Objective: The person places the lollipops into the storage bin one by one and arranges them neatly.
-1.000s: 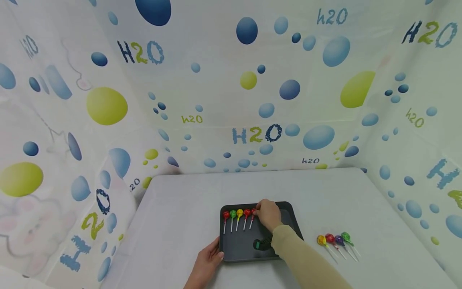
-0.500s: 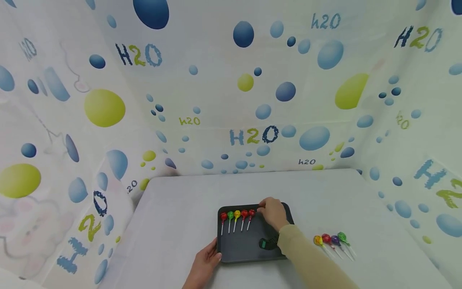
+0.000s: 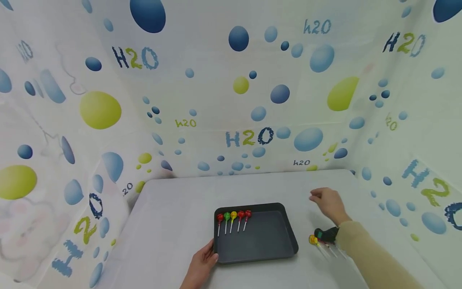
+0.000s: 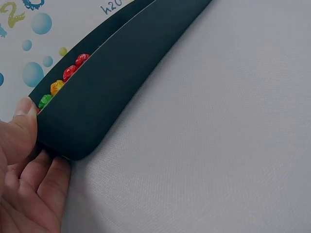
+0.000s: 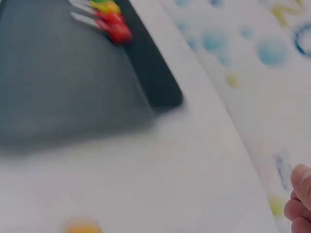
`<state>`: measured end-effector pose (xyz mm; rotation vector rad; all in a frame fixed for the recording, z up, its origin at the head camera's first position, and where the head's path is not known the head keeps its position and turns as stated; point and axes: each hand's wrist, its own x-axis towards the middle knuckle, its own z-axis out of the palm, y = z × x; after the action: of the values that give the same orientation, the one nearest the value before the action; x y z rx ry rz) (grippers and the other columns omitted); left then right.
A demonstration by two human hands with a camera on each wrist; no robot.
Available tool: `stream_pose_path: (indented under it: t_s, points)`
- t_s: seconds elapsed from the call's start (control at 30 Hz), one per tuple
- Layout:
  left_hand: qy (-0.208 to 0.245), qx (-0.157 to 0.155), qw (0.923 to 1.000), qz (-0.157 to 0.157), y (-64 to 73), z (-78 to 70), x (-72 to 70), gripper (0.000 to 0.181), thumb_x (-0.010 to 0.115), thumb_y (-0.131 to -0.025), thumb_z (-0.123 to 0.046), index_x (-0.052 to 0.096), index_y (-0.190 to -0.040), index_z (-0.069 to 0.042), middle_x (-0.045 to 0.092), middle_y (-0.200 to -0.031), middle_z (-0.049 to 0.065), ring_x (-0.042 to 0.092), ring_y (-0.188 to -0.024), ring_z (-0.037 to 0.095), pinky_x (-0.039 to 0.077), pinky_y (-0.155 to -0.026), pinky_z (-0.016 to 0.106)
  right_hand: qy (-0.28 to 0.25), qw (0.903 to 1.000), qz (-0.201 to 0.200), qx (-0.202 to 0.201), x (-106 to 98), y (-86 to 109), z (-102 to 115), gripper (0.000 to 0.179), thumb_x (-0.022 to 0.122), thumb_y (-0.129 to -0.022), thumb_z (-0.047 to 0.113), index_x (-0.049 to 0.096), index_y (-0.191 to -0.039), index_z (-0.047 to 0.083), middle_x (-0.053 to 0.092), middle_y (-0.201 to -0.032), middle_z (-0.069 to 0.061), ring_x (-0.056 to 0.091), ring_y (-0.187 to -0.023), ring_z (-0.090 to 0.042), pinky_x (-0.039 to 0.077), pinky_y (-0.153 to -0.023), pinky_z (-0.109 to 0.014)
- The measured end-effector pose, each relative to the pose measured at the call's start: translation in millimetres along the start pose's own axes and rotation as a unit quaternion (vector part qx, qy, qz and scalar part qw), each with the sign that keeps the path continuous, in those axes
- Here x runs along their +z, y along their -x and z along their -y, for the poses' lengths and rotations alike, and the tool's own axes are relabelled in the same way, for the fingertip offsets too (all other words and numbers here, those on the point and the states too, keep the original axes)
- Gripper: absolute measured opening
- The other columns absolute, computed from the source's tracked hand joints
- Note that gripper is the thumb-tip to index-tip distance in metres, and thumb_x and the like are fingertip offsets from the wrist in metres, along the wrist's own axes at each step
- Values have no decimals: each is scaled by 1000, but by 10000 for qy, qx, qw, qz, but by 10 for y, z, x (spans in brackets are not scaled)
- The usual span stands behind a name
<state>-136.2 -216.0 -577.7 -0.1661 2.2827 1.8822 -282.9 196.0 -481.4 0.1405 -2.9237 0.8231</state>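
Observation:
A dark grey baking tray (image 3: 261, 241) lies on the white-covered table. My left hand (image 3: 201, 263) grips its near left corner. In the left wrist view the thumb (image 4: 22, 124) presses the rim and the fingers (image 4: 48, 174) curl underneath. A row of lollipops, including a yellow lollipop (image 3: 234, 215) and a green lollipop (image 3: 227, 216), lies along the tray's back left. My right hand (image 3: 329, 204) is raised to the right of the tray, its fingers loosely bent and holding nothing. Below its wrist are loose lollipops, partly hidden; a yellow one (image 3: 313, 239) shows.
The white table (image 3: 173, 224) extends around the tray. Behind and beside it hang sheets (image 3: 202, 88) printed with bubbles and H2O lettering. A dark band with a small device (image 3: 325, 235) sits on my right wrist, over the loose lollipops.
My right hand has let go of the rightmost red lollipop in the row and moved right, out of the tray, to above the loose lollipops. The left hand keeps holding the tray.

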Motion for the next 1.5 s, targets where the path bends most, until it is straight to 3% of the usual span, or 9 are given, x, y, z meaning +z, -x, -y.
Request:
stream_pose_path:
  t_s: [0.2,0.33,0.47,0.8,1.03,1.23,1.5]
  points:
    - [-67,127,9999,41,0,9,-6,60,59,-93,-5,29,-141,16,31,-144,33,34,-133,42,43,-104,37,44,9998,-3,205,-538,160,-570,32,62,-93,16,63,-114,-8,66,-106,-26,60,-97,-44,55,-80,-55]
    - [-95,131,9998,123,-16,17,-3,62,59,-93,-7,28,-141,16,30,-145,34,33,-134,42,42,-104,36,210,9994,124,242,-696,267,-808,32,61,-92,15,62,-113,-10,65,-105,-28,59,-96,-47,55,-77,-56]
    - [-84,116,9998,143,-21,-7,9,62,59,-93,-7,27,-140,17,29,-145,34,33,-134,42,42,-104,36,202,9974,585,360,-639,386,-949,32,62,-92,15,63,-113,-8,65,-105,-26,58,-99,-48,54,-81,-57]
    - [32,73,9998,180,-8,-51,4,63,58,-94,-8,25,-141,17,27,-146,33,30,-135,42,40,-105,35,51,9878,1540,214,-195,618,-1018,29,67,-88,13,66,-111,-4,69,-100,-14,65,-93,-33,57,-82,-49]
    - [-39,67,9998,182,-10,-35,-1,63,59,-94,-8,25,-141,17,27,-146,33,30,-135,42,41,-105,34,-108,9858,1678,34,-83,660,-1036,28,69,-85,9,67,-111,-3,69,-101,-13,65,-93,-31,56,-85,-50]
    - [-2,121,9998,133,-9,-37,4,62,59,-93,-6,26,-141,17,28,-146,34,31,-134,42,42,-104,36,58,9838,1786,115,-35,633,-997,25,68,-85,7,68,-108,-2,69,-100,-12,64,-92,-28,56,-85,-50]
    - [-169,111,9998,55,-14,-33,21,60,59,-93,-6,29,-140,17,31,-144,34,34,-133,42,42,-104,36,161,9860,1658,70,-22,650,-999,20,70,-83,5,70,-102,1,69,-94,-8,64,-86,-24,56,-83,-49]
